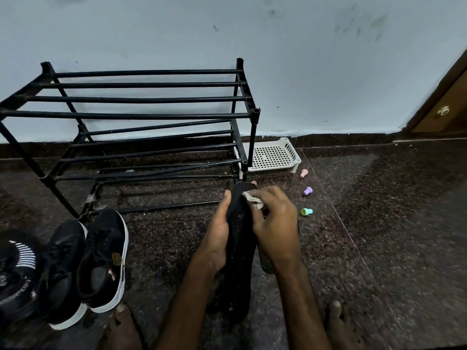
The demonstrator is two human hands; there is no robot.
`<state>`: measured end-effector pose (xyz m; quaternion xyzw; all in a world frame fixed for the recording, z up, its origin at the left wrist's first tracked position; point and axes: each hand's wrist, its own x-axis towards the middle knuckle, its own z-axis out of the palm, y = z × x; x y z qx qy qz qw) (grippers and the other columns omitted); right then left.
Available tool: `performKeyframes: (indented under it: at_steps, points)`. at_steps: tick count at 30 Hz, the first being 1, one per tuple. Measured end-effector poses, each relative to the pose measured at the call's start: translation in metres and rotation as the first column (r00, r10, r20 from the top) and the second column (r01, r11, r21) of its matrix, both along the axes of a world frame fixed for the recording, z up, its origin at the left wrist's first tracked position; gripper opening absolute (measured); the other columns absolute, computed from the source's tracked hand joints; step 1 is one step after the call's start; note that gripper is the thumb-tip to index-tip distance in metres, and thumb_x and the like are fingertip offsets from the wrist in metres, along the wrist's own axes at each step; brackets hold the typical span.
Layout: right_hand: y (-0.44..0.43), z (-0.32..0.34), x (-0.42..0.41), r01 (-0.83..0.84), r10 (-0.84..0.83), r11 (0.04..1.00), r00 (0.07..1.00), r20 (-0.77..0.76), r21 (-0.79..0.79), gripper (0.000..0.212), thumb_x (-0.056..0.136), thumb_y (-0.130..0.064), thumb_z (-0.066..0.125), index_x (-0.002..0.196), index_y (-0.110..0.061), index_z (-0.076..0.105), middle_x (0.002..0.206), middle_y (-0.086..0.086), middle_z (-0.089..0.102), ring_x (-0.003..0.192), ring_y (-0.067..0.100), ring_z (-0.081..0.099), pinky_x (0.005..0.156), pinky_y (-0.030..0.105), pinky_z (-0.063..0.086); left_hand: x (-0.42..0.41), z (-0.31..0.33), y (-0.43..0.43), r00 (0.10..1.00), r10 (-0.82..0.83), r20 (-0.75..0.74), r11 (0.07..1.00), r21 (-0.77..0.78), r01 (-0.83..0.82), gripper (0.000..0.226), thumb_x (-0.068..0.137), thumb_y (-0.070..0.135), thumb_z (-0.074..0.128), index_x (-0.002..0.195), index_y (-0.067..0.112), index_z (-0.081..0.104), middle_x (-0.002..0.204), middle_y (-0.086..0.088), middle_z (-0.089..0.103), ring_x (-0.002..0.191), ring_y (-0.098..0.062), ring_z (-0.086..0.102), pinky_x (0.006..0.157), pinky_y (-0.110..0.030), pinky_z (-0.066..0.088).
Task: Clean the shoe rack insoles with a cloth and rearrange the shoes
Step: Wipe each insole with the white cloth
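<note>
A long black insole [240,251] stands lengthwise in front of me, over the dark floor. My left hand [219,233] grips its left edge, thumb along the upper part. My right hand [274,223] pinches a small pale cloth [254,199] and presses it on the insole's upper end. A second dark insole [265,261] shows partly under my right wrist. The black metal shoe rack [141,127] stands bare against the wall at the left. Two black shoes with white soles [86,263] sit on the floor at the lower left.
Another dark shoe [17,271] lies at the far left edge. A white perforated plastic tray [274,155] sits by the rack's right leg. Three small plastic caps, pink [303,173], purple [308,191] and green [306,211], lie on the floor. My bare feet [346,327] flank the insole. A wooden door [442,107] is at the right.
</note>
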<state>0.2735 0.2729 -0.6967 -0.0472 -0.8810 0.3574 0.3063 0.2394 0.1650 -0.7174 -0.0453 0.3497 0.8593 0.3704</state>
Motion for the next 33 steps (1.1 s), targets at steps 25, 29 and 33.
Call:
performKeyframes:
  at_steps: [25, 29, 33]
  points:
    - [0.004, -0.004, 0.000, 0.012, -0.011, 1.000, 1.000, -0.021, 0.023, 0.024, 0.080, 0.001, 0.068, 0.101, -0.010, 0.072, 0.100, 0.001, 0.066, 0.096, 0.020, 0.064, 0.084, 0.040, 0.054, -0.003, 0.000, 0.000, 0.999, 0.032, 0.018, 0.999, 0.019, -0.032, 0.060, 0.098, 0.054, 0.039, 0.129, 0.009, 0.064, 0.118, -0.012, 0.069, 0.106, -0.023, 0.066, 0.099, -0.034, 0.047]
    - [-0.010, 0.007, -0.007, 0.071, -0.069, 0.997, 0.991, -0.116, 0.009, 0.027, 0.081, 0.001, 0.066, 0.106, -0.007, 0.072, 0.101, 0.004, 0.065, 0.095, 0.021, 0.063, 0.085, 0.036, 0.053, 0.001, 0.003, 0.009, 1.000, 0.012, -0.006, 0.999, -0.030, -0.012, 0.052, 0.100, 0.046, 0.040, 0.125, 0.007, 0.063, 0.106, -0.011, 0.071, 0.098, -0.020, 0.067, 0.089, -0.029, 0.053]
    - [-0.010, 0.011, -0.007, -0.144, 0.146, 0.989, 0.989, -0.030, 0.041, 0.025, 0.080, 0.001, 0.066, 0.101, -0.010, 0.073, 0.100, -0.001, 0.066, 0.096, 0.016, 0.062, 0.086, 0.027, 0.049, 0.000, -0.003, 0.007, 0.999, 0.039, 0.021, 0.999, 0.016, -0.039, 0.049, 0.099, 0.047, 0.042, 0.108, 0.008, 0.071, 0.097, -0.010, 0.072, 0.090, -0.019, 0.070, 0.078, -0.028, 0.057]
